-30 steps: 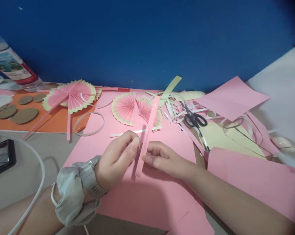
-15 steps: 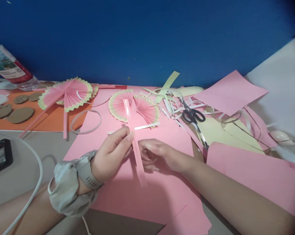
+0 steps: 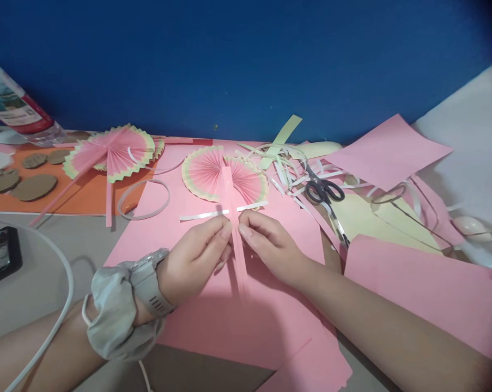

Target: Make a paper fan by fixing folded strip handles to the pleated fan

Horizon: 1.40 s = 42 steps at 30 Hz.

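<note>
A narrow folded pink paper strip (image 3: pixel 238 255) stands nearly upright between my hands, its top end in front of a pleated paper fan. My left hand (image 3: pixel 200 247) pinches the strip's left edge between thumb and fingers. From the other side, my right hand (image 3: pixel 272 245) is closed with its thumb and forefinger at the strip's right edge. The pleated fan (image 3: pixel 202 182), pink with a pale green rim, lies just beyond on a pink sheet (image 3: pixel 147 245). A thin white strip (image 3: pixel 200 215) crosses behind the pink one.
At left are another pleated fan (image 3: pixel 129 152), cardboard discs (image 3: pixel 35 188) on orange paper, a tape-like ring (image 3: pixel 143 200), a bottle (image 3: pixel 20 106) and a phone (image 3: pixel 2 256). Scissors (image 3: pixel 325 190) lie at right among paper scraps, near a pink sheet (image 3: pixel 413 288). A blue panel (image 3: pixel 246 65) stands behind.
The pink strip has shifted slightly right and turned, so its shiny streak no longer shows. My right hand has risen from beside the strip to its edge, level with my left fingers.
</note>
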Each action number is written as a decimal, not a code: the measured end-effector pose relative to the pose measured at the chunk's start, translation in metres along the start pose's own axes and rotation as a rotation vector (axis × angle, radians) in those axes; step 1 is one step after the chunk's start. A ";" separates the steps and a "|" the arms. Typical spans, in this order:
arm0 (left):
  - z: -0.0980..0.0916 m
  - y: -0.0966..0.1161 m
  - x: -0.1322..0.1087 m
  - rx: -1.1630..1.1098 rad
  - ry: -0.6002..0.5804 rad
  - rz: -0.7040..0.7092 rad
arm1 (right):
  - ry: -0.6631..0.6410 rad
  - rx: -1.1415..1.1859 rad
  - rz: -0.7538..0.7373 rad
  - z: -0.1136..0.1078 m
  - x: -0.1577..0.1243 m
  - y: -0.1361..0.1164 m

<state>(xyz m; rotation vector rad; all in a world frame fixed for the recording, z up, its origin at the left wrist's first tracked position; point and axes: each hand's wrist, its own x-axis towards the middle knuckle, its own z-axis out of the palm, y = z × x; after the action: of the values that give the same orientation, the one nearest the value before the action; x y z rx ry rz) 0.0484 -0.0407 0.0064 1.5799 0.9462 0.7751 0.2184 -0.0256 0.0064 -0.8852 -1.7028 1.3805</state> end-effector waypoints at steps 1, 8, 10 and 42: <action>-0.001 0.001 0.000 0.037 0.004 0.012 | -0.003 -0.009 -0.007 0.000 0.000 0.000; -0.002 0.007 0.001 0.223 0.040 0.104 | -0.052 0.023 -0.011 -0.002 -0.002 -0.002; -0.002 0.007 0.001 0.222 0.046 0.089 | -0.048 0.011 -0.015 -0.002 -0.001 -0.002; -0.002 0.007 0.004 0.132 0.021 -0.028 | -0.010 -0.259 0.071 0.002 -0.002 0.000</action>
<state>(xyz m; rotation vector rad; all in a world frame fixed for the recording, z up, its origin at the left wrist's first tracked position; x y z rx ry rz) 0.0493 -0.0373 0.0142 1.6714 1.0508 0.7230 0.2182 -0.0284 0.0062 -1.0932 -1.9028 1.2278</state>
